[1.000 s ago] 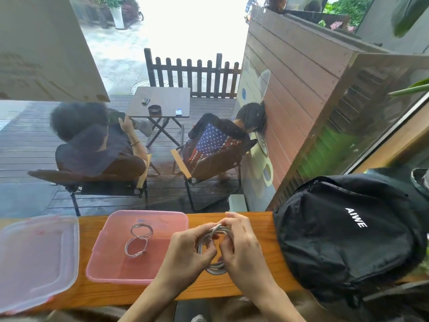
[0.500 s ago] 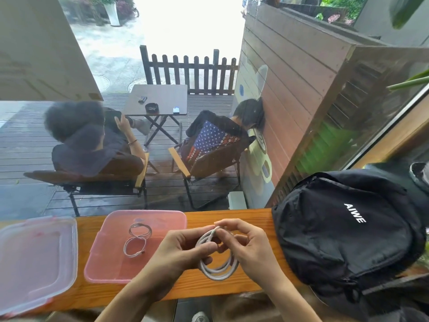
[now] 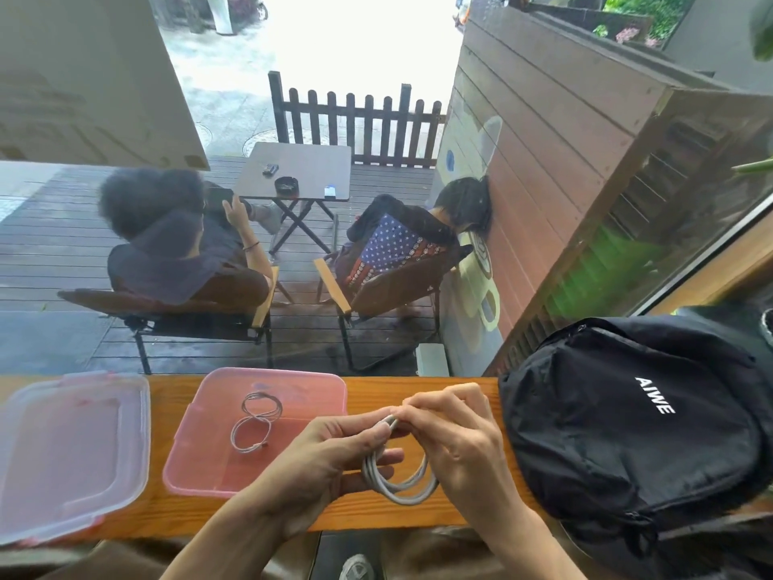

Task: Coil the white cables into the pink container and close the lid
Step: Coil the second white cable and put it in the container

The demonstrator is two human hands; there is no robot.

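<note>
A: Why are both hands bunched together over the table (image 3: pixel 418 395)?

B: They share one white cable (image 3: pixel 397 481). The left hand (image 3: pixel 330 458) pinches the top of the loops between thumb and fingers (image 3: pixel 378 433), and the right hand (image 3: pixel 456 437) has its fingertips pressed on the same spot. My guess is that this keeps the coil from springing open while the end is tucked in.

A: And the loops themselves?

B: They hang below the pinch, between the two palms, just above the wood and to the right of the pink container (image 3: pixel 200 454).

A: Why is the container open?

B: So that coils can drop straight in. Its lid (image 3: pixel 25 475) lies flat to the left, apart from it, out of the way until the end.

A: Give me the count.

B: Two cables: the one in hand, and a thinner coiled cable (image 3: pixel 255 422) already lying in a figure-eight on the container's floor. One container, one lid, two hands. There is also one black backpack (image 3: pixel 627 433) on the right, untouched.
</note>
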